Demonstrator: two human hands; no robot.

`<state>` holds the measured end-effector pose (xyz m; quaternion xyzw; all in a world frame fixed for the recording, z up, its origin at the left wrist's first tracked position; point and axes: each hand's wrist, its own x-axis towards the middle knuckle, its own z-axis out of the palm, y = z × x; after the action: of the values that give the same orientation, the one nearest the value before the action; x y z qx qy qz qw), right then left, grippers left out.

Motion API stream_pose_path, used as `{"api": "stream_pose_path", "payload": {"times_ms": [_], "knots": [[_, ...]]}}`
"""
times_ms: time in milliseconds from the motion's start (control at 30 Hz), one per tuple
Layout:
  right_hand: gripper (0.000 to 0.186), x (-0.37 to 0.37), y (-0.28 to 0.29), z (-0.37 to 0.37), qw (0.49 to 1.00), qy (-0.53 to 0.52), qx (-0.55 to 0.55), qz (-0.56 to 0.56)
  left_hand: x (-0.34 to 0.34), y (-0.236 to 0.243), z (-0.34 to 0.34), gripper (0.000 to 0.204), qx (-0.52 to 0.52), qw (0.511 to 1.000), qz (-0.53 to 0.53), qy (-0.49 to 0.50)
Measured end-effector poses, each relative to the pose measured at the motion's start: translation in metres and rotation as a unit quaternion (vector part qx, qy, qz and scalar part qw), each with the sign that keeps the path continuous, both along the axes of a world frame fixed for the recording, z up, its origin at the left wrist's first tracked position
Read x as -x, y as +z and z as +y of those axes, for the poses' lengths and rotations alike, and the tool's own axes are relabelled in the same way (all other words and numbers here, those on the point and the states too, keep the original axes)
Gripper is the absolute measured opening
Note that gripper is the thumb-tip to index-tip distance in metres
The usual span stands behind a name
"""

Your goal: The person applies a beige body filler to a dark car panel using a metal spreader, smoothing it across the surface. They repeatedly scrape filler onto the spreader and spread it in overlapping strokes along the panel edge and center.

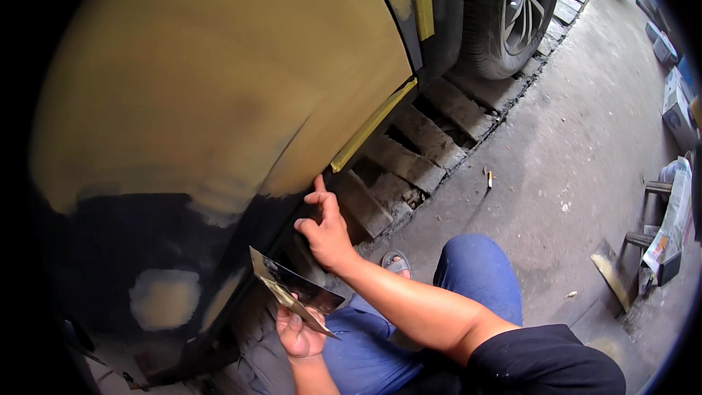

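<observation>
Yellow tape (375, 126) lies between the right hand (327, 232) and wheel (515, 13).

My view comes from the left of two fisheye cameras worn on my head, upright and facing down over my right hand (329, 232) and, nearer the lower edge, my left hand (298, 335), both toward seven o'clock. It sits close to the car panel (219, 88), which fills eight to twelve, yet catches a wheel (518, 18) between one and two and floor (563, 175) at three.
</observation>
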<state>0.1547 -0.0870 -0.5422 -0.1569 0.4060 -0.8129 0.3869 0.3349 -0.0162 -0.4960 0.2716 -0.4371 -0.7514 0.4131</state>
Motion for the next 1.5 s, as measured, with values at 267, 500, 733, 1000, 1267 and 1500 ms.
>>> {"api": "stream_pose_path", "payload": {"times_ms": [267, 500, 733, 1000, 1267, 1500], "knots": [[0.038, 0.034, -0.020, 0.016, 0.996, -0.054, 0.009, 0.073, -0.012, 0.002, 0.008, 0.040, 0.002, 0.999, 0.032, 0.023], [0.041, 0.060, -0.008, -0.003, 0.993, -0.097, -0.032, 0.066, -0.020, -0.003, 0.016, 0.041, -0.010, 0.998, 0.021, 0.054], [0.040, 0.014, -0.026, 0.010, 0.995, 0.057, 0.078, -0.030, -0.004, -0.004, 0.004, 0.041, 0.012, 1.000, 0.013, 0.001], [0.030, 0.152, -0.017, 0.021, 0.995, -0.101, -0.011, -0.019, -0.003, -0.011, 0.002, 0.042, 0.013, 1.000, 0.011, -0.004], [0.092, 0.167, 0.023, 0.002, 0.915, -0.113, -0.135, 0.363, 0.004, -0.006, 0.006, 0.043, -0.004, 1.000, -0.011, 0.016], [0.088, 0.105, 0.021, 0.030, 0.838, -0.009, -0.038, 0.544, 0.012, -0.005, 0.006, 0.043, -0.007, 1.000, -0.024, 0.017]]}}
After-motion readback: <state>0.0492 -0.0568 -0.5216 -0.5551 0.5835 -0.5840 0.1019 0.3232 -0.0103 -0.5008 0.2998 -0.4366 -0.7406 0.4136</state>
